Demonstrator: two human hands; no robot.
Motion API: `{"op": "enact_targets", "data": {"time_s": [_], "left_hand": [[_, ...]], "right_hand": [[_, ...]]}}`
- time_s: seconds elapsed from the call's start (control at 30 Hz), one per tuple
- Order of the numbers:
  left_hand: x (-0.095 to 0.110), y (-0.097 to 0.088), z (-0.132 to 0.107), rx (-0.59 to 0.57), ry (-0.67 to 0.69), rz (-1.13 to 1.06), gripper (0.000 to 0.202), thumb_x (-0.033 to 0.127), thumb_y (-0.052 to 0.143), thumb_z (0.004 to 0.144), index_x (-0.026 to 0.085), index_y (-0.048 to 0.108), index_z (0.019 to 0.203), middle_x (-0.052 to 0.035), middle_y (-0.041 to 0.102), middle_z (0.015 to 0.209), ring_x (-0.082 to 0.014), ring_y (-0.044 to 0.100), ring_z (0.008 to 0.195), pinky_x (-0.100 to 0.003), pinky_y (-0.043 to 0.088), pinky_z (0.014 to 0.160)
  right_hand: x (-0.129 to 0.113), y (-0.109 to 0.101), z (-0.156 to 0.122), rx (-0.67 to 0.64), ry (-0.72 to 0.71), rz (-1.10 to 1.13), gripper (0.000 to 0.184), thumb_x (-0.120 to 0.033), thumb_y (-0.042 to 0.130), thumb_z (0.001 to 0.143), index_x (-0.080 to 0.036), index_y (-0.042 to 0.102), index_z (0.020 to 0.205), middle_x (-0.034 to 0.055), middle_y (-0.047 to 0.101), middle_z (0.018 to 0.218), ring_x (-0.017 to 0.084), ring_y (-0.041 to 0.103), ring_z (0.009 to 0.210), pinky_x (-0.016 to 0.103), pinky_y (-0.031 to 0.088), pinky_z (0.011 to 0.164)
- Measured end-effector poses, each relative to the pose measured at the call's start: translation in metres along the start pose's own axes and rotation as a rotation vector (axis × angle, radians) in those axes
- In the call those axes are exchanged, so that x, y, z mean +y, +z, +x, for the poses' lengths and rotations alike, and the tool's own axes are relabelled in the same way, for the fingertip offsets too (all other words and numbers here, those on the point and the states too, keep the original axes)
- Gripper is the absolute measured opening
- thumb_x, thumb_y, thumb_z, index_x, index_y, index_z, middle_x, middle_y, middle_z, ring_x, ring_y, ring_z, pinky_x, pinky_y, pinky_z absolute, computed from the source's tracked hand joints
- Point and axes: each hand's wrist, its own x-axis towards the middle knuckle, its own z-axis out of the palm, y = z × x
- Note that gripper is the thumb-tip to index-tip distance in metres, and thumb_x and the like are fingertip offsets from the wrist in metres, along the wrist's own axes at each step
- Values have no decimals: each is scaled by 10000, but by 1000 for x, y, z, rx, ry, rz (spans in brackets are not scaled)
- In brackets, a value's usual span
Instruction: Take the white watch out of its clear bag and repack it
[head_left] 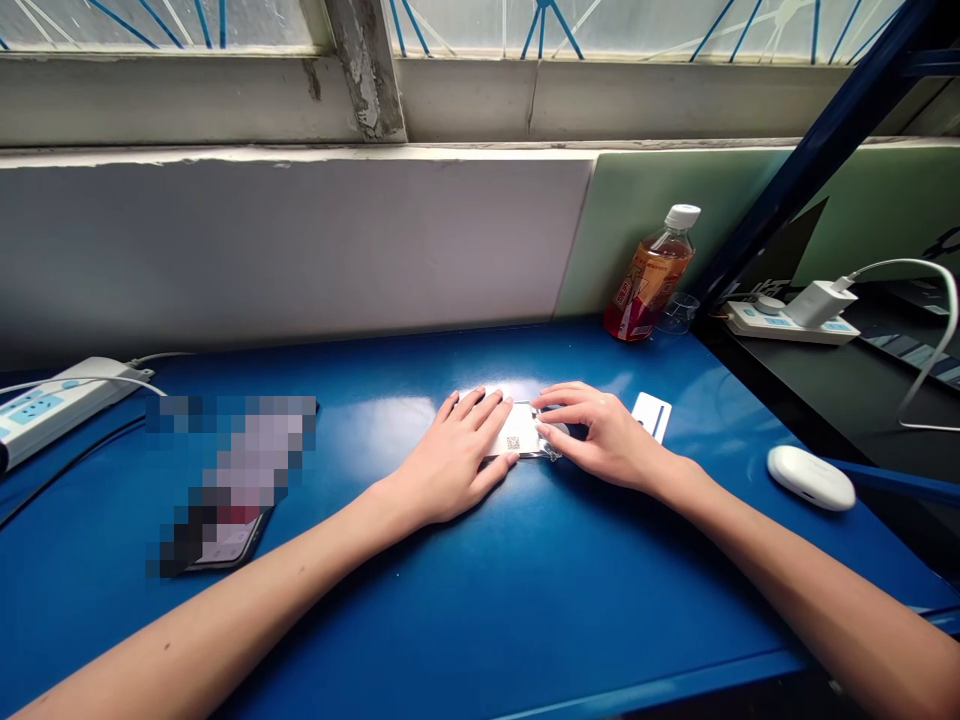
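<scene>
A small white packet [517, 418] with a square printed code lies on the blue table in front of me. My left hand [465, 455] rests flat over its left part, fingers stretched out and slightly spread. At the packet's right end, where shiny clear or silvery material looks crumpled, my right hand [600, 430] has its fingers curved and its thumb opposite them, gripping that edge. The fingers partly cover the packet. Just behind my right hand a white card [651, 415] with a dark stripe lies on the table, partly hidden.
A phone [251, 480], blurred out in part, lies left on the blue table [465, 620]. A power strip [67, 405] with cables is farther left. A drink bottle [651, 275] stands at the back right; a white rounded case [810, 477] lies right. Another power strip [791, 322] sits beyond the blue frame [810, 150].
</scene>
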Motion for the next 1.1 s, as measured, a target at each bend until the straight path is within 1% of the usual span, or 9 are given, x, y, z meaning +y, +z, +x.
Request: {"op": "enact_targets", "data": {"time_s": [0.07, 0.2, 0.33, 0.43, 0.53, 0.67, 0.77, 0.9, 1.1], "left_hand": [[0, 0, 0, -3, 1, 5, 600, 484, 389, 1016, 134, 381, 1505, -164, 401, 1557, -349, 328, 1456, -572, 255, 1177], [0, 0, -1, -16, -8, 13, 610, 498, 380, 1015, 143, 370, 1512, -155, 384, 1569, -345, 316, 1463, -560, 242, 1185], [0, 0, -1, -20, -10, 17, 620, 500, 381, 1014, 129, 369, 1510, -164, 382, 1569, -348, 308, 1465, -553, 238, 1188], [0, 1, 0, -21, -5, 20, 625, 496, 378, 1016, 121, 361, 1515, -168, 376, 1571, -350, 297, 1470, -556, 235, 1189], [0, 2, 0, -25, -7, 16, 630, 493, 384, 1016, 111, 358, 1516, -178, 362, 1576, -357, 293, 1472, -569, 241, 1184], [0, 1, 0, -32, -6, 23, 634, 493, 382, 1016, 111, 351, 1521, -181, 341, 1585, -367, 282, 1476, -583, 247, 1179], [1, 0, 1, -53, -6, 41, 635, 489, 360, 1023, 98, 346, 1523, -184, 338, 1585, -372, 282, 1474, -589, 243, 1178], [2, 0, 2, -57, -1, 62, 632, 478, 343, 1031, 80, 343, 1521, -186, 338, 1585, -372, 291, 1470, -581, 242, 1183], [3, 2, 2, -45, 13, 69, 586, 457, 343, 1036, 104, 379, 1502, -162, 390, 1564, -362, 282, 1477, -594, 249, 1179]], "right_hand": [[-1, -1, 1, -8, 24, 42, 203, -220, 588, 924, -200, 787, 892, 92, 764, 1096, 258, 671, 1110, 419, 540, 956], [-2, -3, 1, -35, 35, 65, 304, -231, 506, 973, -200, 775, 835, 92, 733, 1192, 243, 677, 1104, 408, 551, 943], [-4, -4, -1, -52, -100, -37, 246, -193, 519, 943, -164, 764, 938, 132, 719, 1207, 287, 643, 1151, 467, 546, 965], [-7, -4, -2, -76, -191, -107, 250, -146, 513, 916, -133, 737, 1026, 151, 725, 1180, 304, 628, 1166, 485, 558, 963], [-10, -4, -3, -78, -227, -197, 258, -141, 503, 908, -115, 728, 1032, 169, 701, 1227, 332, 593, 1225, 510, 549, 995], [-15, -5, -5, -108, -310, -332, 274, -112, 492, 867, -60, 724, 1003, 223, 632, 1326, 385, 519, 1318, 545, 506, 1063], [-19, -4, -7, -152, -333, -388, 314, -93, 490, 828, -12, 712, 1035, 265, 591, 1363, 398, 497, 1340, 539, 503, 1075], [-21, 0, -7, -181, -345, -419, 361, -83, 463, 837, 44, 691, 1087, 294, 531, 1419, 393, 470, 1367, 525, 481, 1103], [-15, 8, -5, -132, -430, -461, 331, -49, 419, 873, -18, 745, 924, 249, 538, 1436, 345, 508, 1347, 479, 485, 1103]]}}
